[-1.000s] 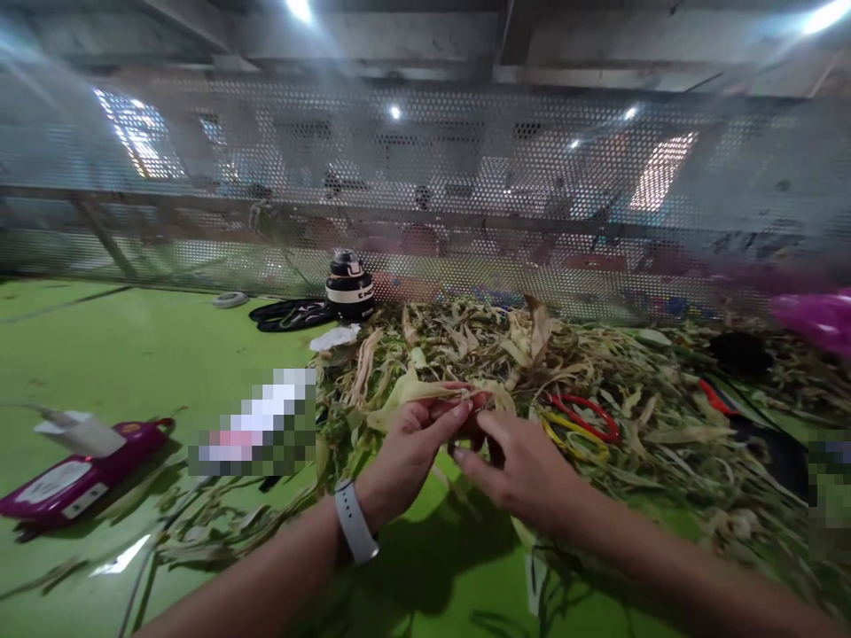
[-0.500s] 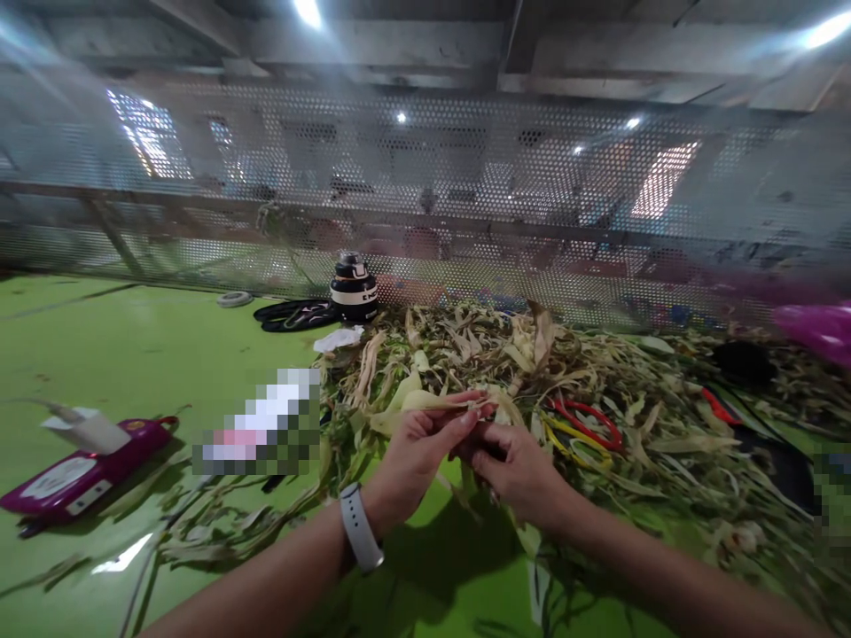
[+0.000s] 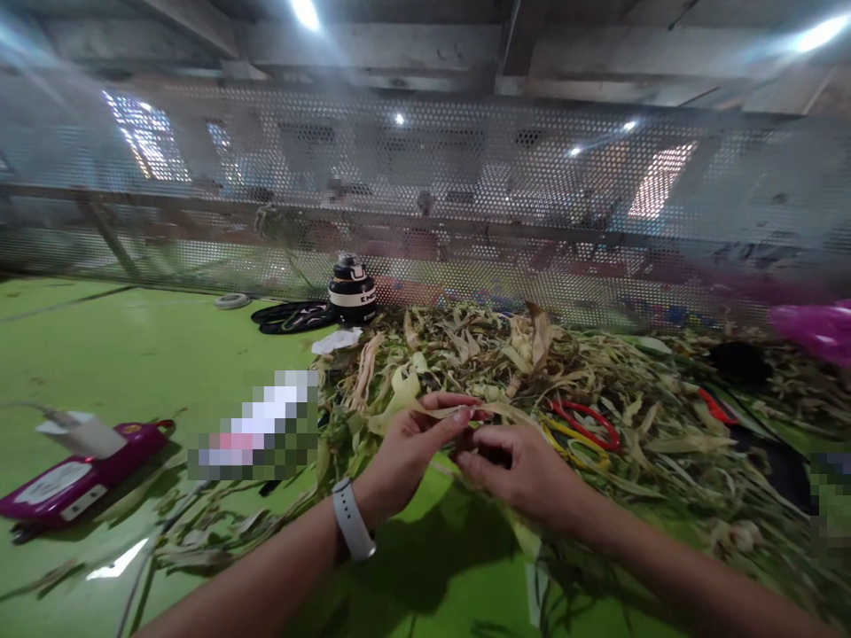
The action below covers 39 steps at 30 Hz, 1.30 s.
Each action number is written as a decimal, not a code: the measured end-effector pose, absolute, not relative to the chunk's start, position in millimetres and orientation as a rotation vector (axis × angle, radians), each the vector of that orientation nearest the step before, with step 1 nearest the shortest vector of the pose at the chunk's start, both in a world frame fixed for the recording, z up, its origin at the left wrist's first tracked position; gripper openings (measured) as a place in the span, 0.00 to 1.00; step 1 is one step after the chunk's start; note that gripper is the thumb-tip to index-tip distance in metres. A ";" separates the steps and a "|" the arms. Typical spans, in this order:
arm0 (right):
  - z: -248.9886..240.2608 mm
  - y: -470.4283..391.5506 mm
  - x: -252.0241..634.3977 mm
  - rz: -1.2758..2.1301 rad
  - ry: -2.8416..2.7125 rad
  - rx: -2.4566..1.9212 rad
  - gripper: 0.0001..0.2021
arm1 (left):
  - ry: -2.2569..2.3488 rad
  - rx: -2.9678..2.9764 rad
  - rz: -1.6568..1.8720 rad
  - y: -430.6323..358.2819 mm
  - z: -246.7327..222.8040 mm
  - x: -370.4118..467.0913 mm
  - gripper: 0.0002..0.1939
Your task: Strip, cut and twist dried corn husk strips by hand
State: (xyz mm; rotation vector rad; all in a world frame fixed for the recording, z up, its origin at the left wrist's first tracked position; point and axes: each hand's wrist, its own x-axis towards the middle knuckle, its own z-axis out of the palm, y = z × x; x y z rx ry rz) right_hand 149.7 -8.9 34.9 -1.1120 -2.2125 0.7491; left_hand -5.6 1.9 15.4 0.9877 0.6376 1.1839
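My left hand [image 3: 412, 447], with a white watch strap [image 3: 354, 521] at the wrist, pinches a pale strip of corn husk [image 3: 392, 412] between thumb and fingers. Close beside it, my right hand [image 3: 515, 461] has its fingers curled at the same spot. Whatever those fingers hold, if anything, is hidden behind them. Both hands are over the near edge of a pile of dried corn husks [image 3: 458, 341]. Red-handled scissors [image 3: 595, 421] and a yellow loop [image 3: 578, 447] lie among the husks just right of my right hand.
A black bottle [image 3: 352, 292] stands behind the pile, beside a black pouch [image 3: 292, 316] and white tissue [image 3: 336, 340]. On the green table [image 3: 166, 354] at left lies a purple power strip [image 3: 80, 474] with a white charger [image 3: 83, 434]. A perforated metal screen [image 3: 452, 177] rises behind.
My right hand's fingers have loosened slightly and shifted right, apart from the left thumb. The left hand keeps its pinch on the husk. The whole view has shifted slightly.
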 end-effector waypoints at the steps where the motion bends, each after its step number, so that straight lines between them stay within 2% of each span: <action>1: 42.3 -10.2 152.9 0.549 -2.224 -1.097 0.11 | 0.630 0.992 1.191 2.8 14.8 -6.3 0.09; 4: 56.9 -9.3 162.4 -0.003 -2.205 -1.097 0.10 | 0.636 1.028 1.198 4.9 13.7 -7.2 0.08; 7: 58.0 -2.9 166.5 -0.176 -2.316 -1.123 0.13 | 0.678 1.087 1.211 6.6 13.6 -7.6 0.08; 12: 56.5 2.8 164.1 0.054 -2.505 -1.031 0.17 | 0.732 1.172 1.243 10.2 16.0 -10.2 0.09; 22: 58.5 4.0 167.0 0.294 -2.480 -1.037 0.14 | 0.703 1.107 1.226 13.0 14.1 -12.8 0.09; 28: 62.4 6.8 172.8 0.253 -2.254 -1.148 0.09 | 0.576 0.948 1.115 9.9 12.9 -14.2 0.11; 34: 56.8 14.0 171.6 0.683 -2.395 -1.126 0.11 | 0.637 1.108 1.091 8.7 14.0 -13.7 0.10; 39: 57.0 12.5 171.5 0.540 -2.367 -1.123 0.10 | 0.742 1.372 0.999 14.1 15.9 -15.5 0.11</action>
